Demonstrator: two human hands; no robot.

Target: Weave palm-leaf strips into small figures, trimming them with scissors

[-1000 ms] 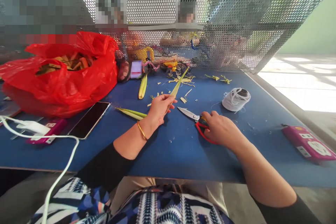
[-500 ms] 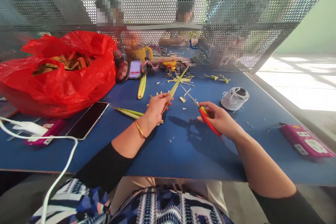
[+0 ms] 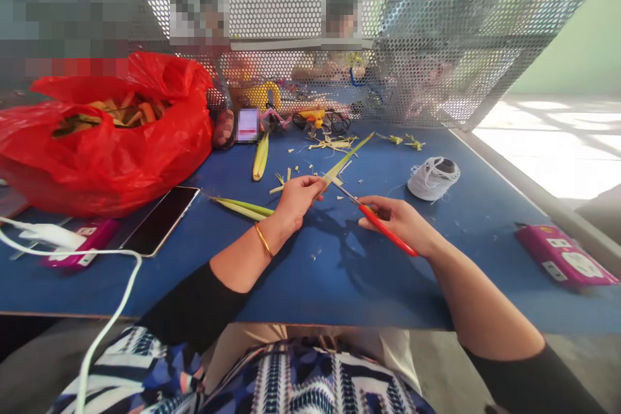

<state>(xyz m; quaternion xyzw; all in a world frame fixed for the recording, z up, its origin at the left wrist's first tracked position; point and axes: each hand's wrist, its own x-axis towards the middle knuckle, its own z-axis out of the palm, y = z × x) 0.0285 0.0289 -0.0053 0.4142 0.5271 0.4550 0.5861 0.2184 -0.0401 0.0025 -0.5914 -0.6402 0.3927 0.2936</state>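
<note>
Above the blue table (image 3: 291,284), my left hand (image 3: 299,200) pinches a long, pointed pale-green leaf (image 3: 350,156), its tip angled up to the right. My right hand (image 3: 395,220) is closed round the red handles of a pair of scissors (image 3: 385,229). The scissor blades reach the leaf's lower part, close to my left fingertips. Under and behind the leaf lie pale cut strips (image 3: 334,142) and small scraps. Two pointed husk-like leaves (image 3: 242,208) rest beside my left wrist, and another green-yellow leaf piece (image 3: 261,158) lies farther back.
A red plastic bag (image 3: 165,162) of dry leaf pieces stands at the left, near a phone (image 3: 162,220) and white cable (image 3: 116,310). White thread (image 3: 429,180) stands right, with a magenta packet (image 3: 565,255) beyond. A perforated metal screen (image 3: 291,6) rises behind; people sit past it.
My left hand has turned the leaf so that its tip points farther right. The scissors have moved left, and their blades now meet the leaf.
</note>
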